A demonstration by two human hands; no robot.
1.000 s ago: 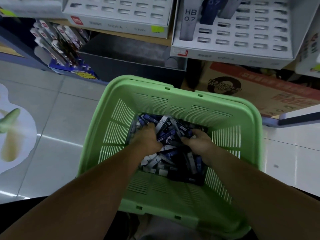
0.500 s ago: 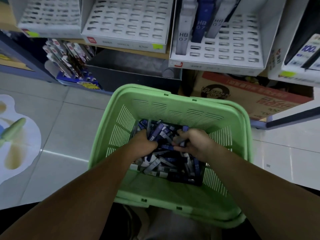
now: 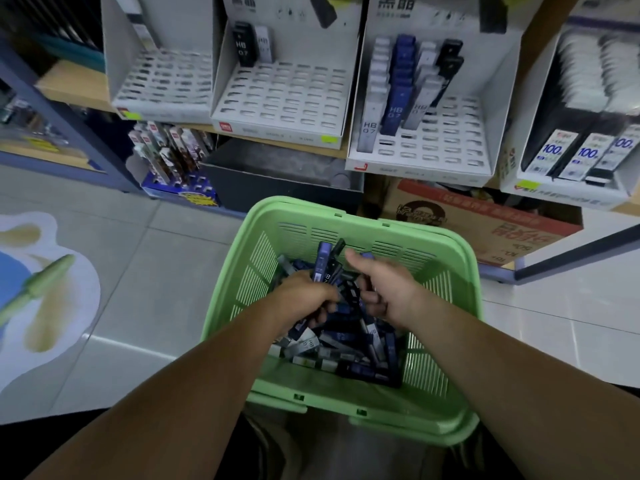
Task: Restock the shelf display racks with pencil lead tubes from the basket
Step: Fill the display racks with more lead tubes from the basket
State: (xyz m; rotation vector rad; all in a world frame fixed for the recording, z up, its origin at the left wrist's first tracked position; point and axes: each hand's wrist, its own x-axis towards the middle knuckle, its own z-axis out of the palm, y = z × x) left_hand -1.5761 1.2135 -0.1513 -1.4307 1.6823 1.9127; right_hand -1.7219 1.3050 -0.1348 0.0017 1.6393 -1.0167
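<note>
A green plastic basket (image 3: 460, 271) sits low in front of me with a pile of pencil lead tubes (image 3: 346, 344) in blue, black and grey. My left hand (image 3: 301, 296) grips a bunch of tubes (image 3: 325, 263) that stick up above its fist. My right hand (image 3: 384, 289) hovers right beside it over the pile with fingers loosely curled; I cannot tell whether it holds a tube. On the shelf above, a white slotted rack (image 3: 446, 140) holds several upright tubes, the middle rack (image 3: 284, 98) holds two, and the left rack (image 3: 166, 84) has mostly bare slots.
A brown cardboard box (image 3: 485, 223) and a dark bin (image 3: 277, 174) stand under the shelf behind the basket. A display of packaged pens (image 3: 173, 157) is at lower left. Boxes marked 100 (image 3: 585, 154) fill the far right rack. A floor sticker (image 3: 41, 289) lies on the tiles.
My left hand has lifted out of the pile with a bunch of tubes. My right hand rose beside it. The view tilted up, showing more of the racks.
</note>
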